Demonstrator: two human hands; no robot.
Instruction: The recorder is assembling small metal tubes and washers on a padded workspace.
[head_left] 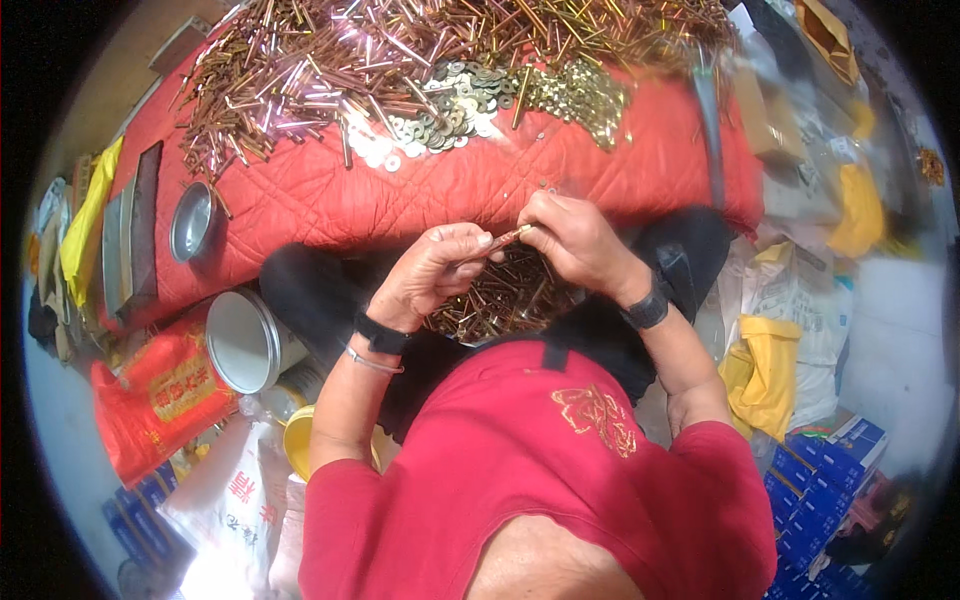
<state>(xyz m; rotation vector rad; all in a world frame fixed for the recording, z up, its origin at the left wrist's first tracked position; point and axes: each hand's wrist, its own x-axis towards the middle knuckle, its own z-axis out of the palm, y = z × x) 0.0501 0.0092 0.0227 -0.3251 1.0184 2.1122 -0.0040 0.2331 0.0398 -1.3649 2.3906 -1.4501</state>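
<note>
My left hand (432,268) pinches a thin copper-coloured metal rod (507,240), which looks like a bolt, between thumb and fingers. My right hand (575,242) is closed on the rod's other end; a small pale brass-coloured piece, perhaps a nut, shows at its fingertips. Both hands meet in front of my lap, just off the near edge of a red quilted cover (440,195). Below them lies a heap of similar rods (500,300) between my legs. On the cover are a big pile of copper-coloured rods (290,90), silvery flat washers (450,110) and small brass-coloured nuts (580,98).
A metal bowl (192,222) sits at the cover's left edge. Lower left are a round pale tin (243,340), a red bag (165,395) and a white sack (235,490). To the right are yellow bags (765,375) and stacked blue boxes (825,480).
</note>
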